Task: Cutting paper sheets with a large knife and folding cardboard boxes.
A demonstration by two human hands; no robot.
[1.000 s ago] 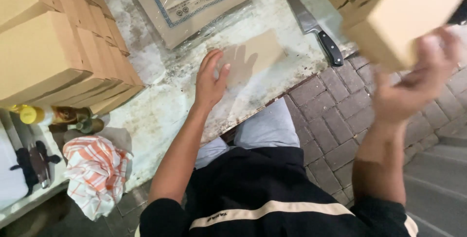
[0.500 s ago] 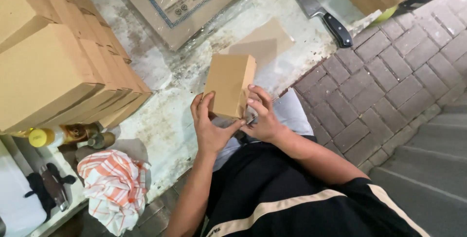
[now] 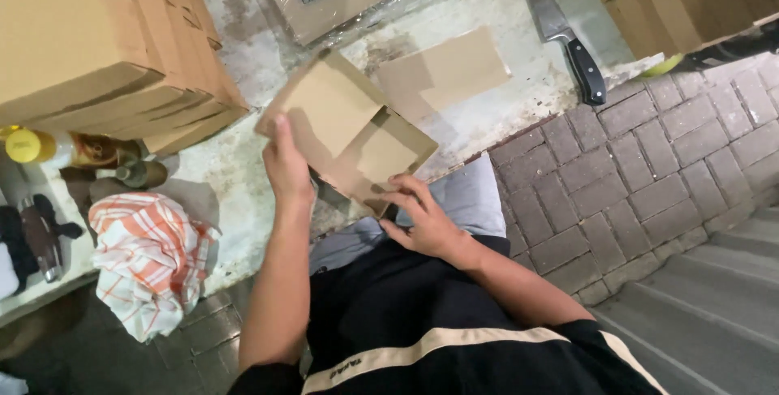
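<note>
Between both hands, just above the lap, a half-folded cardboard box [image 3: 349,131] is held over the edge of the worn work surface [image 3: 495,111]. Left hand [image 3: 288,168] fingers are pressed together along the box's left panel; right hand [image 3: 422,216] fingers are spread, tips pinching its lower flap. At 1 o'clock of the box a flat cardboard sheet [image 3: 442,75] lies on the surface, with a black-handled knife [image 3: 564,34] farther that way. At 10 o'clock stands a stack of flat cartons [image 3: 97,38]; at 8 o'clock, an orange checked cloth [image 3: 150,261].
</note>
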